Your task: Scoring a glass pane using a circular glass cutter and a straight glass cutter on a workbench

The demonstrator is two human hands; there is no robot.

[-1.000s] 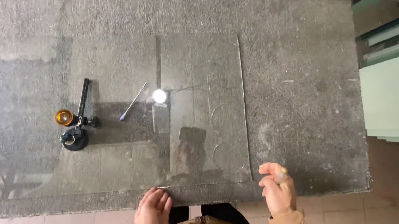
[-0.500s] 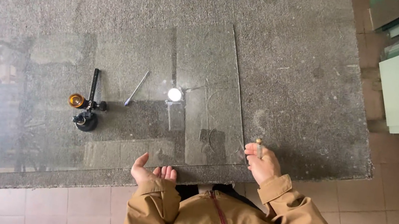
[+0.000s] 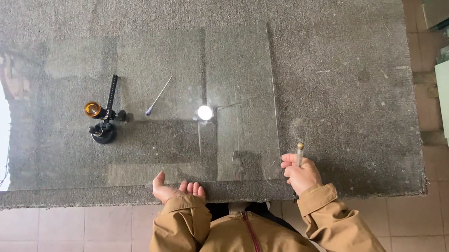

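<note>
**Hands at the table's near edge, right one gripping a cutter**

Right hand (image 3: 300, 174) is closed around a thin cutter (image 3: 299, 153), held upright with its tip above the fingers, just right of the glass sheet (image 3: 230, 85). Left hand (image 3: 176, 189) lies open, palm up, fingers touching the near edge of the glass. Both sleeves are tan.

Beyond the left hand, a bright spot of reflected light (image 3: 205, 112) shows on the glass. Farther left lie a thin rod (image 3: 158, 96) and a black tool with a brass cup (image 3: 102, 117). All rest on a grey stone table (image 3: 362, 75).
</note>
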